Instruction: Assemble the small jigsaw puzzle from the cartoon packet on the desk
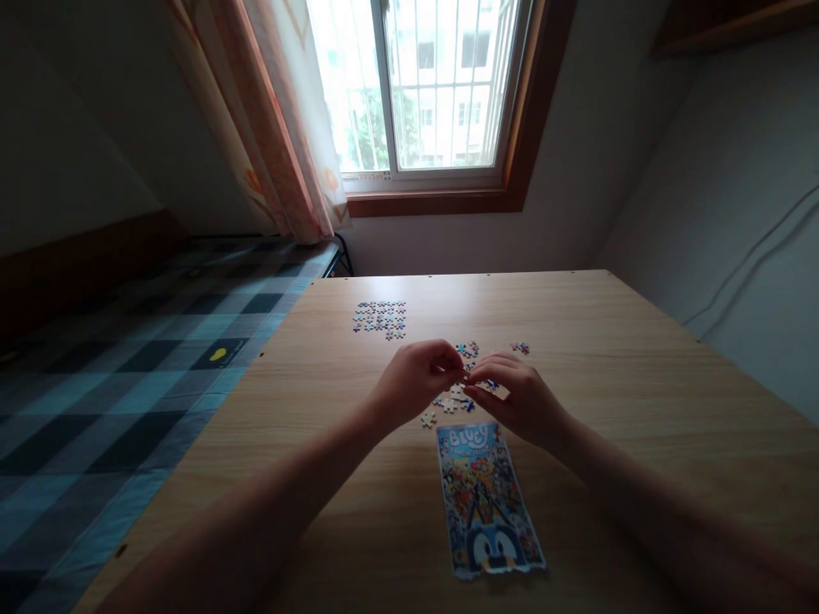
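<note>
My left hand (426,375) and my right hand (515,392) meet over the table, fingertips nearly touching. Both are closed in a pinch around a small jigsaw puzzle piece (467,373), mostly hidden by the fingers. Loose puzzle pieces (451,404) lie under and around the hands, and one yellowish piece (428,419) sits a little apart, below my left hand. Just nearer to me is a printed picture sheet (490,503) marked "BLUEY", with a blue cartoon dog at its bottom. Farther back on the left, several pieces (380,318) are laid in rows.
The wooden table (640,367) reaches back toward the wall below a barred window (441,85). A small cluster of pieces (520,348) lies beyond my right hand. Along the table's left side stands a bed with a checked cover (159,358); a curtain (275,119) hangs above it.
</note>
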`<act>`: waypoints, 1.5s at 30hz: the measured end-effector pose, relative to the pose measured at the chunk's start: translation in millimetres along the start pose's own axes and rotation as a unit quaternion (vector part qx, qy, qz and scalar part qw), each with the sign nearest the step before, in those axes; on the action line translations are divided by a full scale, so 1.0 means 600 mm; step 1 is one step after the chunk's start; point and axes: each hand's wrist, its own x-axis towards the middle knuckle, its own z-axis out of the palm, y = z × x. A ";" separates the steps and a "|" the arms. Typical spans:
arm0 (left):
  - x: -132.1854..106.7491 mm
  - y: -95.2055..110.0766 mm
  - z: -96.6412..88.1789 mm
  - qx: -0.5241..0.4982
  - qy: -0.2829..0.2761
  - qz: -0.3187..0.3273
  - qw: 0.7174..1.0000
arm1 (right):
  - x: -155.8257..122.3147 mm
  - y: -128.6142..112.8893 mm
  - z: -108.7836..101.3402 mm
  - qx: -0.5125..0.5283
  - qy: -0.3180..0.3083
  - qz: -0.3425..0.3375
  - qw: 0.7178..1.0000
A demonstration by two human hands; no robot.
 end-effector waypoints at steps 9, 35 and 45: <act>-0.002 -0.008 0.014 -0.094 0.040 0.016 0.995 | -0.002 0.001 0.006 0.055 0.024 0.090 0.994; 0.002 -0.070 0.010 0.261 -0.053 0.158 0.951 | -0.017 0.176 -0.083 -0.233 0.009 0.307 0.923; 0.003 -0.077 0.011 0.263 -0.071 0.159 0.949 | -0.007 0.119 -0.060 -0.155 0.100 0.197 0.963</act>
